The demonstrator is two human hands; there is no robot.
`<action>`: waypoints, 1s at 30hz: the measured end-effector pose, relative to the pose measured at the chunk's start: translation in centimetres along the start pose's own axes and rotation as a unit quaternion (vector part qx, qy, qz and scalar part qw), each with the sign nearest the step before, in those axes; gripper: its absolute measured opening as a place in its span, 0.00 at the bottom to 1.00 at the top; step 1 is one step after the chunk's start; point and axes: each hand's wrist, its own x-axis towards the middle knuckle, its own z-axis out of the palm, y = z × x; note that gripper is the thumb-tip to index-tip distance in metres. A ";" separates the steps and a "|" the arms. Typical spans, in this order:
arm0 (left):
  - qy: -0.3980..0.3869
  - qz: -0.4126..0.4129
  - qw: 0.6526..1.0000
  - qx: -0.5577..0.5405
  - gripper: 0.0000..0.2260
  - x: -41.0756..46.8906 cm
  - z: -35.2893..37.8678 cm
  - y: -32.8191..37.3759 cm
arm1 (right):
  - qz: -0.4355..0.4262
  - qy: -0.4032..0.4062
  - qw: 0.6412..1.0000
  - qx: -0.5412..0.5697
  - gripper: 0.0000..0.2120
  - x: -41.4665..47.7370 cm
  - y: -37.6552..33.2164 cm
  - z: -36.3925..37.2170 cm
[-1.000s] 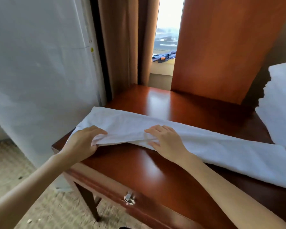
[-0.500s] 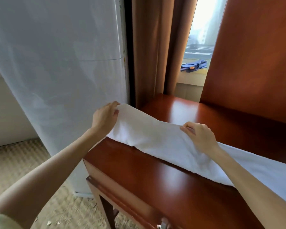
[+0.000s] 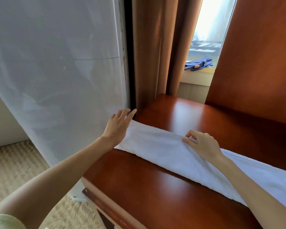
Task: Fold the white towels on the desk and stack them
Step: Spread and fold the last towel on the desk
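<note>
Lengthwise, a folded white towel (image 3: 163, 151) is laid across a red-brown wooden desk (image 3: 155, 192).

A tall white film-covered panel (image 3: 56, 71) is seen at the left, and brown curtains (image 3: 149, 55) are hung behind the desk's far corner. The towel is stretched as a band from the desk's left edge out past the right of the view. The left hand (image 3: 117, 126) is held open at the towel's left end, fingers straight and spread, nothing grasped. The towel's far edge is pinched by the right hand (image 3: 203, 142). A blue cloth (image 3: 199, 63) is left on the windowsill.

Left hand (image 3: 118, 124) outstretched, fingers spread; right hand (image 3: 202, 143) pinches the towel (image 3: 155, 144).
</note>
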 end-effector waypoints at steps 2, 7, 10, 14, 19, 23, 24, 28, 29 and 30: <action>-0.002 0.036 0.998 -0.057 0.25 0.0 -0.6 2.4 | 0.000 -0.009 1.000 -0.012 0.11 0.1 -0.1 0.0; -0.198 0.114 0.957 -0.178 0.25 -2.2 1.0 5.9 | 0.002 0.013 1.000 0.008 0.08 -0.5 -0.1 0.1; -0.172 0.066 0.970 -0.156 0.24 -2.2 1.0 3.0 | -0.002 0.024 1.000 0.020 0.09 -0.9 -0.2 0.2; -0.205 -0.050 0.966 -0.150 0.23 -2.7 0.5 0.5 | 0.004 0.020 1.000 -0.010 0.10 -1.1 -0.9 -0.2; -0.136 -0.038 0.986 -0.094 0.23 -3.0 -1.3 5.2 | -0.109 0.088 0.987 -0.079 0.14 -2.9 -4.2 -0.5; -0.142 0.079 0.974 -0.157 0.22 -4.1 -1.4 12.9 | -0.140 0.009 0.985 -0.099 0.21 -5.8 -5.8 1.0; -0.145 0.087 0.975 -0.143 0.22 -4.5 -1.1 13.9 | -0.122 -0.024 0.986 -0.114 0.22 -6.5 -4.9 1.2; -0.149 0.080 0.976 -0.139 0.23 -4.8 -0.7 14.0 | -0.014 -0.098 0.989 -0.111 0.25 -8.6 0.6 -1.3; -0.159 0.087 0.973 -0.144 0.23 -4.7 -0.8 13.9 | 0.010 -0.107 0.988 -0.110 0.26 -9.4 2.1 -2.2; -0.170 0.090 0.970 -0.149 0.23 -4.7 -1.0 13.9 | 0.031 -0.112 0.987 -0.113 0.27 -10.3 3.7 -3.3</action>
